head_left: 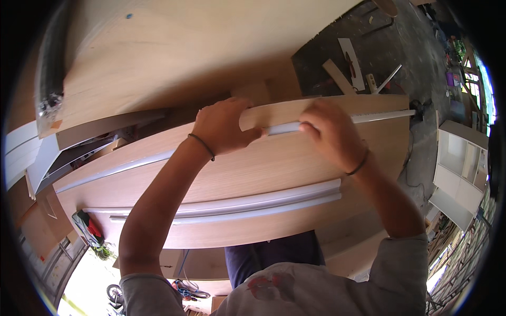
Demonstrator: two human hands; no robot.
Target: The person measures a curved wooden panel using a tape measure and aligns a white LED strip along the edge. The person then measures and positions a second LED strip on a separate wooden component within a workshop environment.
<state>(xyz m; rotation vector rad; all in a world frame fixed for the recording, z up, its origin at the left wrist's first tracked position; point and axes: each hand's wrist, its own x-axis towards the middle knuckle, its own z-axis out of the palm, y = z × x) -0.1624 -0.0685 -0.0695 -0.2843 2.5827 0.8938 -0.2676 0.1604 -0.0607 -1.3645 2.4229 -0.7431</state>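
A long white strip (283, 128), seemingly a plastic or metal profile, runs lengthwise near the far edge of a light wood-grain board (274, 166). My left hand (224, 126) is closed over the strip left of the board's middle, its thumb pointing right along it. Farther right, my right hand (333, 131) has its fingers curled over the same strip, thumb against it; some motion blurs those fingers. A short stretch of strip shows between the hands. What lies under both palms is hidden. Nearer to me, more white strips (258, 201) rest side by side on the board.
A large pale panel (184, 47) rises beyond the board. Offcuts (352, 63) lie on the dark floor at the far right. A white cabinet (457, 166) stands at right. By the board's left end is a dark green and red item (90, 227). Coiled cables (191, 290) sit below.
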